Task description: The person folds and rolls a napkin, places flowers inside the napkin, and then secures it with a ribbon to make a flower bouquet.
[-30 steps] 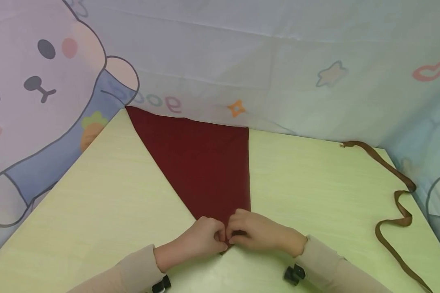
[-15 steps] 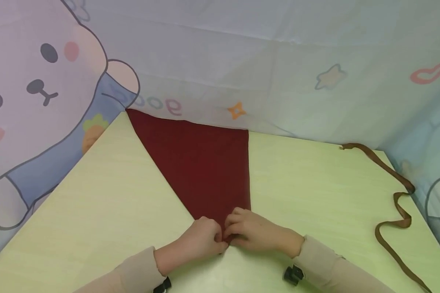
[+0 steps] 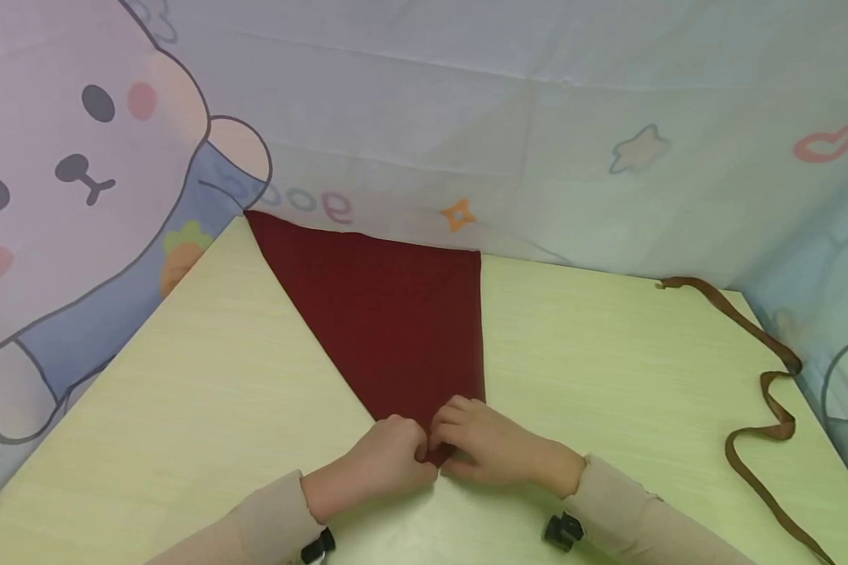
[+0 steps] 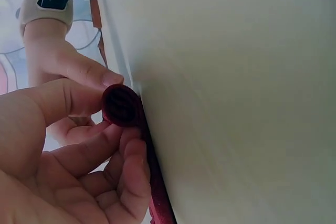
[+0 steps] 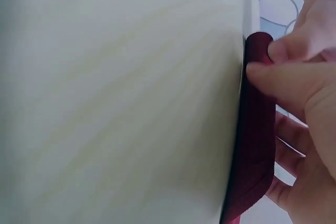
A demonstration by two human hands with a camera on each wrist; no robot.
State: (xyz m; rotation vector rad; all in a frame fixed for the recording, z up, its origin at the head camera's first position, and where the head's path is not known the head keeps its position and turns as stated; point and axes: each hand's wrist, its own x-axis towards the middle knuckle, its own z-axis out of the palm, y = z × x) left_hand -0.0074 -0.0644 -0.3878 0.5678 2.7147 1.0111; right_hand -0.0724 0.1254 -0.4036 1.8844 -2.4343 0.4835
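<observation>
A dark red cloth lies flat on the pale table, narrowing toward my hands. Its near end is rolled up; the left wrist view shows the spiral end of the roll. My left hand pinches that end between thumb and curled fingers. Beside it, my right hand holds the roll too, its thumb on the near side and fingers on the far side. Seen in the right wrist view, the rolled edge runs along the tabletop. Part of the roll is hidden behind my fingers in the head view.
On the right side of the table a long brown ribbon lies in loose bends, partly along the edge. A printed curtain with a cartoon bear stands right behind the table's back edge.
The cloth's near tip, which stuck out below my fingers, is now tucked into the roll. My right hand has shifted slightly up and left; the left hand stays nearly in place.
</observation>
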